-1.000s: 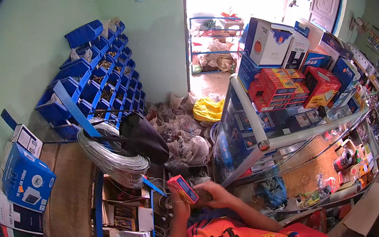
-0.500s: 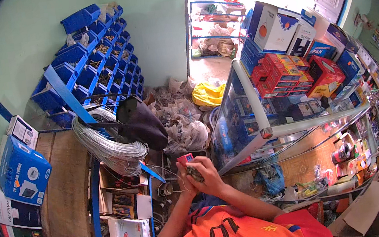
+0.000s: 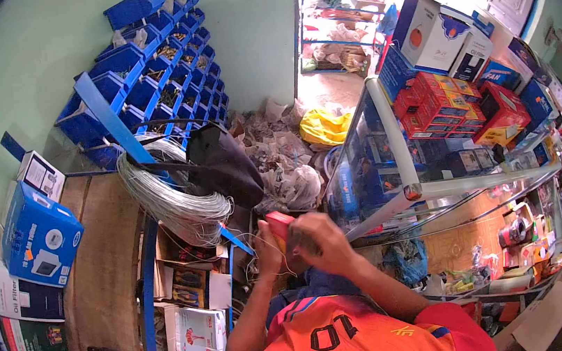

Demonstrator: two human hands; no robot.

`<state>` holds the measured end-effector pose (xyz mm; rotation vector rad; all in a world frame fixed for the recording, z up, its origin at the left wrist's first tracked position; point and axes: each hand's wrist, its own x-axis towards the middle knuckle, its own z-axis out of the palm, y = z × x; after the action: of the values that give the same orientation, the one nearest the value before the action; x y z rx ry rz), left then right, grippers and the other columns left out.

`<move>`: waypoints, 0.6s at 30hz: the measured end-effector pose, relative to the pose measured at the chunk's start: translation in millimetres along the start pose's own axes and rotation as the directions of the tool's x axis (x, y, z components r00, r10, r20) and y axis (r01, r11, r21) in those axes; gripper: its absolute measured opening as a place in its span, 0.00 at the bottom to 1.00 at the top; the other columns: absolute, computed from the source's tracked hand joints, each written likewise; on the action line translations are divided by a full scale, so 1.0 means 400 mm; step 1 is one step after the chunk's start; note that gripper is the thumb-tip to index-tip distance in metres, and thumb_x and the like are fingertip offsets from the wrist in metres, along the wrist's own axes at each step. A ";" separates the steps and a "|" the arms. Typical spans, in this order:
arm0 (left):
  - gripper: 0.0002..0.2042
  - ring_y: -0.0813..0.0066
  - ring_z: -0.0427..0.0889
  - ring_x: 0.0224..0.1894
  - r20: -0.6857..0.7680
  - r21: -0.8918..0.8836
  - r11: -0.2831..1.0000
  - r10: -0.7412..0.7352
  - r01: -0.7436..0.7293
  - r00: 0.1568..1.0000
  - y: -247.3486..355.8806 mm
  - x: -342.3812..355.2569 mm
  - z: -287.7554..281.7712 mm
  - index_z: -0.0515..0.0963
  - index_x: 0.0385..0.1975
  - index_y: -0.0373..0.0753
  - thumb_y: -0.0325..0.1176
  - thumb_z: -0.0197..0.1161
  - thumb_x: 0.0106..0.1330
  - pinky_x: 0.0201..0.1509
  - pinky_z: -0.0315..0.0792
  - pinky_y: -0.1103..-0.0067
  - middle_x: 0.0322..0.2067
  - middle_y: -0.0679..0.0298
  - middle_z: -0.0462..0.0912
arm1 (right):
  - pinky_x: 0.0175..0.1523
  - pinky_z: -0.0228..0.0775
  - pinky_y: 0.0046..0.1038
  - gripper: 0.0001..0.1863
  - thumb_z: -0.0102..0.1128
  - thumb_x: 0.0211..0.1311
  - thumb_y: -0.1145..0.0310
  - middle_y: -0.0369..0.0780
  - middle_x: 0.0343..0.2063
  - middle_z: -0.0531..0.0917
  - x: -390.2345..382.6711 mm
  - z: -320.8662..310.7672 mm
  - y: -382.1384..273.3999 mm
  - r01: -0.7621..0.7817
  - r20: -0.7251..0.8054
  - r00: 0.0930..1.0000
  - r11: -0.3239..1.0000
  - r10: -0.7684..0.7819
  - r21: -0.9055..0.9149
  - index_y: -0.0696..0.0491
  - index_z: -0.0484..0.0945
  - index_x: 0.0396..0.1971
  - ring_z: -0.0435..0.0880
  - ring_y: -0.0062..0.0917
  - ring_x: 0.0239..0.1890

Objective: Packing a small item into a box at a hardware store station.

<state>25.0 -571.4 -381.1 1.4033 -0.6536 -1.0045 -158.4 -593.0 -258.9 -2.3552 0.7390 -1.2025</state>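
In the middle of the view, low down, my left hand (image 3: 269,250) grips a small red box (image 3: 278,221) upright from its left side. My right hand (image 3: 324,244) is curled over the box's right side, with a dark item under its fingers that I cannot make out. Thin wire (image 3: 291,269) dangles by both hands. A large coil of pale wire (image 3: 165,204) hangs just left of them on a blue metal bar (image 3: 93,100), beside a black bag (image 3: 227,164).
Blue bins (image 3: 143,80) climb the left wall. Bagged goods (image 3: 278,155) and a yellow sack (image 3: 324,124) lie toward a bright doorway. A glass showcase (image 3: 396,140) stacked with boxes stands at right, a wooden board (image 3: 92,297) with boxes at left, an open cardboard box (image 3: 544,318) at lower right.
My hands have risen in the picture. My right hand has closed in around the red box and now turns over its right side. The whole view has shifted slightly as my head moved.
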 end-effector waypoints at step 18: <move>0.33 0.73 0.70 0.24 0.145 0.023 0.998 0.061 -0.065 0.988 -0.062 -0.059 0.100 0.71 0.18 0.35 0.53 0.38 0.84 0.33 0.66 0.73 0.17 0.66 0.72 | 0.55 0.80 0.36 0.17 0.77 0.52 0.72 0.47 0.49 0.86 -0.048 -0.008 0.000 -0.189 -0.204 0.954 0.970 0.219 0.156 0.57 0.85 0.43 0.88 0.39 0.49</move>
<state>-25.2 -567.7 -396.9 1.3340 -0.8160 -1.0571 -170.3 -581.5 -269.1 -2.0021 0.9178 -1.3885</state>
